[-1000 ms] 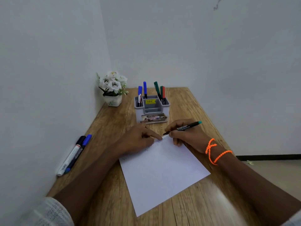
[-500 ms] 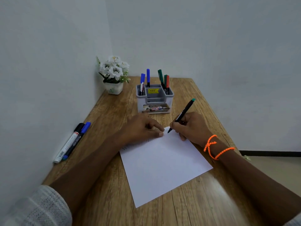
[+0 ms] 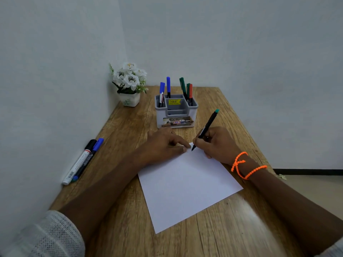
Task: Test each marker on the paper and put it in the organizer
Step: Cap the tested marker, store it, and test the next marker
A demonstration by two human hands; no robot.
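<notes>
- Since half a second back, no real shift: marker (image 3: 205,129) at the same steep tilt, tip down at the far corner of the paper (image 3: 187,184); a second back, barrel lay nearly flat across the knuckles; so raised into a writing hold and now, by the look of it, making or about to make the test stroke
- Right hand (image 3: 217,145), toward 1 o'clock of the sheet's middle, fingers clamped round the marker's lower barrel, teal end up and away
- Left hand (image 3: 163,145), toward 11 o'clock, fingers straight and close together, pressing the paper's far edge flat
- Organizer (image 3: 176,113) at 12 o'clock beyond the hands, well apart from the marker in hand; drop-in not yet due
- Count: two blue markers (image 3: 165,89) in its left slot; three at right, apparently two green and one red (image 3: 190,91); two loose markers (image 3: 81,162) on the table (image 3: 232,229) at 9 o'clock by the wall, one black-capped, one blue-capped, untested by position; one in hand; one sheet; one flower pot (image 3: 130,101) at 11 o'clock
</notes>
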